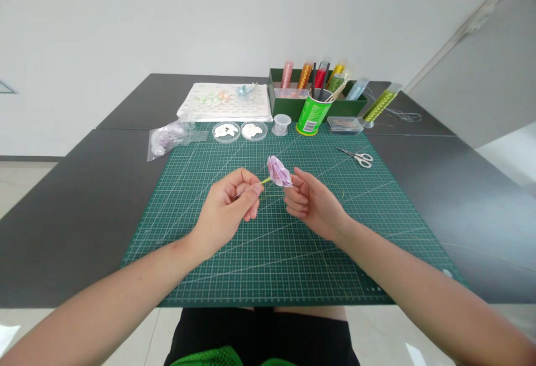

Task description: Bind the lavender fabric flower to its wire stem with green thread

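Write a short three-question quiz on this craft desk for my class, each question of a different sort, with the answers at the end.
1. True or false: the scissors lie on the mat, to the right of the flower.

2. Multiple choice: what does the left hand hold?
A) a roll of tape
B) the green stem
C) a paintbrush

3. Count: how many shallow round dishes hold white pieces?

Key: 1. True; 2. B; 3. Two
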Action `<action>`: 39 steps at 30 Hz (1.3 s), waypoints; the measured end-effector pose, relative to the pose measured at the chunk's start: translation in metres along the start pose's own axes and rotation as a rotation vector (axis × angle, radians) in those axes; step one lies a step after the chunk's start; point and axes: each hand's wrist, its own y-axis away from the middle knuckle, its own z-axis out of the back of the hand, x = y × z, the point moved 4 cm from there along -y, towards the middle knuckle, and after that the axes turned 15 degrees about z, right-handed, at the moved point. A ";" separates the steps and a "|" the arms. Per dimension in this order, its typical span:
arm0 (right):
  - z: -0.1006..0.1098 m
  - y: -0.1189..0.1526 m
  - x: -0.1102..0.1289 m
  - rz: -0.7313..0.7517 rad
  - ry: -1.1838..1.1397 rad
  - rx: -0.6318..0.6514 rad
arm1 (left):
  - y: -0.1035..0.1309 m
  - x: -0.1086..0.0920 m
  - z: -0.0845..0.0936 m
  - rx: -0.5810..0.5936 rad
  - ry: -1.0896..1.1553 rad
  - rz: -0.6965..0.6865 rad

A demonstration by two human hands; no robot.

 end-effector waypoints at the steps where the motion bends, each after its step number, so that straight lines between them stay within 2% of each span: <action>1: 0.004 -0.002 0.002 0.024 0.005 -0.044 | 0.000 0.000 0.000 0.004 -0.001 0.002; 3: 0.013 -0.005 0.006 0.107 0.134 -0.129 | 0.000 0.000 -0.001 0.011 -0.009 0.003; 6: 0.025 -0.007 0.017 0.349 0.590 -0.247 | 0.000 -0.001 -0.001 0.024 -0.035 -0.015; 8: 0.026 -0.005 0.023 0.494 0.869 -0.270 | 0.000 -0.001 0.000 0.021 -0.060 -0.036; 10: 0.020 -0.002 0.025 0.573 0.975 -0.228 | 0.001 0.000 0.000 0.009 -0.094 -0.062; 12: 0.009 0.002 0.021 0.566 0.902 -0.087 | 0.001 0.001 0.001 -0.019 -0.158 -0.095; 15: -0.012 0.008 0.007 0.372 0.556 0.231 | 0.004 0.001 0.003 -0.135 -0.347 -0.185; 18: -0.026 0.017 -0.004 0.203 0.305 0.377 | 0.006 -0.002 0.006 -0.278 -0.533 -0.300; 21: -0.028 0.022 -0.003 0.232 0.444 0.390 | 0.007 -0.004 0.007 -0.354 -0.625 -0.353; 25: -0.030 0.025 0.014 0.439 0.776 0.371 | 0.006 -0.005 0.008 -0.415 -0.708 -0.360; 30: -0.032 0.028 0.029 0.578 0.885 0.356 | 0.003 -0.002 0.010 -0.423 -0.808 -0.347; 33: -0.032 0.030 0.035 0.642 0.908 0.381 | 0.002 0.000 0.008 -0.398 -0.932 -0.358; 36: -0.033 0.034 0.043 0.736 0.902 0.417 | 0.004 0.003 0.001 -0.326 -1.092 -0.450; 39: -0.030 0.034 0.052 0.790 0.895 0.349 | 0.008 0.006 -0.007 -0.202 -1.194 -0.550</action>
